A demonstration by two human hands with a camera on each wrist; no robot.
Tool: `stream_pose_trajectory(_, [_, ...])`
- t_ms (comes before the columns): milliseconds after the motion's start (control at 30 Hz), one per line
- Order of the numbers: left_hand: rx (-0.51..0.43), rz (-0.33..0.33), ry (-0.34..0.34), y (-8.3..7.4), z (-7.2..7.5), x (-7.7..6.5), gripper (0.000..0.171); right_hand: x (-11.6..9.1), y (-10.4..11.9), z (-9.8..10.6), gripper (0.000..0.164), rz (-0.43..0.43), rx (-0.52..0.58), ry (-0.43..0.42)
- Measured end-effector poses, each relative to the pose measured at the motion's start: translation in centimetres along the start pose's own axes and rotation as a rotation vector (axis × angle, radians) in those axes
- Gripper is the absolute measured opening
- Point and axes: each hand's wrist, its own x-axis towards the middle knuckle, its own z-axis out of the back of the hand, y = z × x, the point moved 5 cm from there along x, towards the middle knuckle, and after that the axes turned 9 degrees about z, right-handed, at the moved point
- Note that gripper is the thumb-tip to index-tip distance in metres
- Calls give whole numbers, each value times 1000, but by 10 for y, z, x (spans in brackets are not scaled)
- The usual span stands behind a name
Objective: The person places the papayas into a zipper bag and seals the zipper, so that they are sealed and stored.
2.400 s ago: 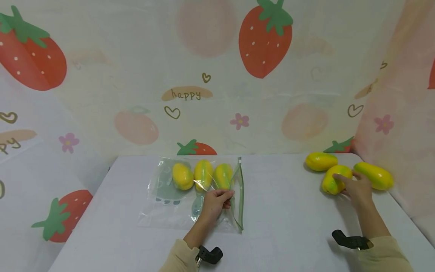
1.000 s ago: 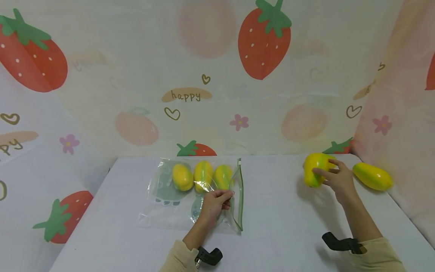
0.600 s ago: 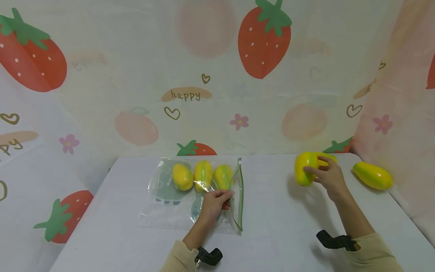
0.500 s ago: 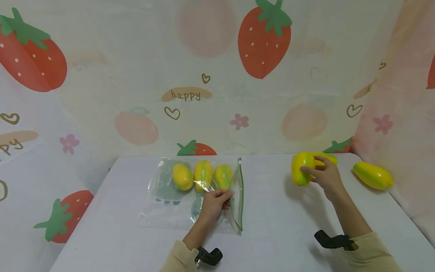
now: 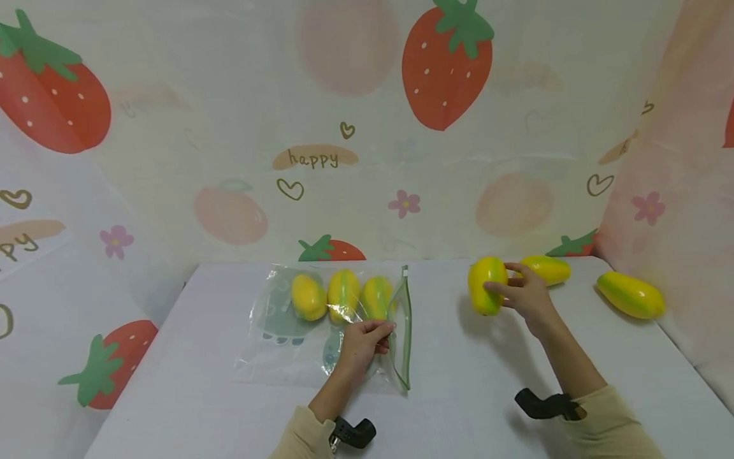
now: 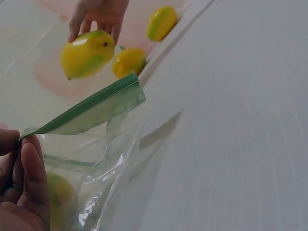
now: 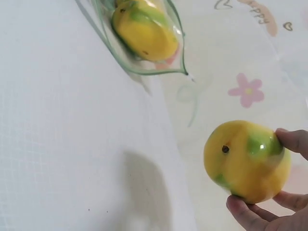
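Note:
In the head view, my left hand (image 5: pixel 359 345) pinches the open mouth edge of a clear zip bag (image 5: pixel 260 363) with a green zip strip (image 5: pixel 408 344). Three yellow-green papayas lie in a row inside it, the middle papaya (image 5: pixel 343 294) among them. My right hand (image 5: pixel 529 299) grips another papaya (image 5: pixel 486 285) from its right side, above the table to the right of the bag mouth. Thumb and fingers lie around this papaya (image 7: pixel 245 163) in the right wrist view. The left wrist view has the green strip (image 6: pixel 91 103) held up between my left thumb and fingers.
Two more papayas rest at the table's back right: one papaya (image 5: pixel 547 271) behind my right hand, the other papaya (image 5: pixel 631 295) near the right edge. Fruit-printed cloth (image 5: pixel 447 159) hangs behind the white table (image 5: pixel 189 382) and at both sides.
My right hand has picked up a papaya from the group at the right and carried it left toward the bag. The left hand and the bag stay in place.

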Motion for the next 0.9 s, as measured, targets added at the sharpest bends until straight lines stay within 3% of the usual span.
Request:
stream_pose_trajectory(567, [8, 22, -10, 3, 2, 1, 25, 6, 7, -46, 78, -20, -26, 130])
stream_pose_trajectory(900, [-11, -17, 8, -2, 0, -1, 28, 8, 9, -67, 75, -13, -33, 177])
